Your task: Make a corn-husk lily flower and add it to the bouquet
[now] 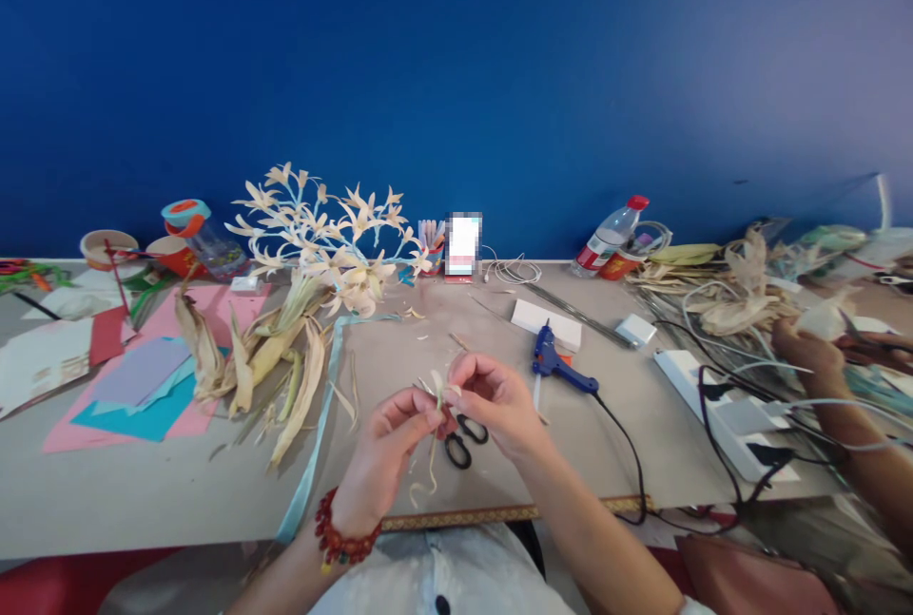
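Note:
Between my two hands, above the table, is a small corn-husk flower (437,388) with pale strips sticking up and a thin strip hanging below. The fingers of my left hand (399,425) pinch its base from the left. My right hand (499,406) pinches a pale piece at its right side; fingertips partly hide where they meet. Black-handled scissors (458,451) lie on the table beneath, their blades mostly covered by my hands. Further back, left of my hands, stands a branching bunch of pale husk flowers (349,254) on light-blue stems.
Dried corn husks (285,358) and coloured paper (143,396) lie left, beside a blue ribbon (320,434). Right are a blue glue gun (560,363), a white power strip (720,415) with cables and a bottle (606,240). Another person's hand (809,354) works at far right. A phone (462,249) stands behind.

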